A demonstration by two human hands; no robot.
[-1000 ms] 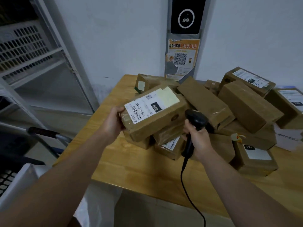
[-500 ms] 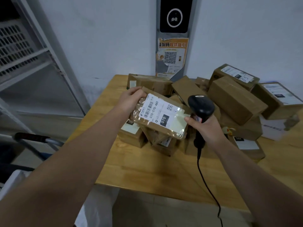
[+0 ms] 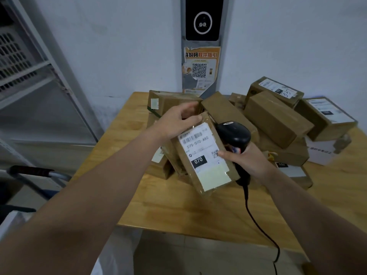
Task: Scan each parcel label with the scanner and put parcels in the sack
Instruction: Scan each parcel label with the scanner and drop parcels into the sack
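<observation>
My left hand point(image 3: 176, 122) grips the top end of a brown taped parcel point(image 3: 202, 155), held above the wooden table point(image 3: 178, 211) with its white "070" label facing me. My right hand point(image 3: 248, 159) holds the black corded scanner point(image 3: 235, 133) just right of the parcel, and its thumb touches the label's right edge. A heap of brown parcels point(image 3: 278, 118) lies behind on the table. The white sack point(image 3: 117, 253) shows at the bottom left, below the table's front edge, mostly hidden by my left arm.
Grey metal shelving point(image 3: 35, 76) stands at the left. A trolley handle point(image 3: 35, 171) sticks out below it. A wall terminal with a QR poster point(image 3: 200, 64) hangs behind the table. The scanner cable point(image 3: 258, 221) runs down over the table's front edge.
The parcel has turned so that its label now stands nearly upright facing me. My left hand moved to its top end. The scanner hand came in against the parcel's right side.
</observation>
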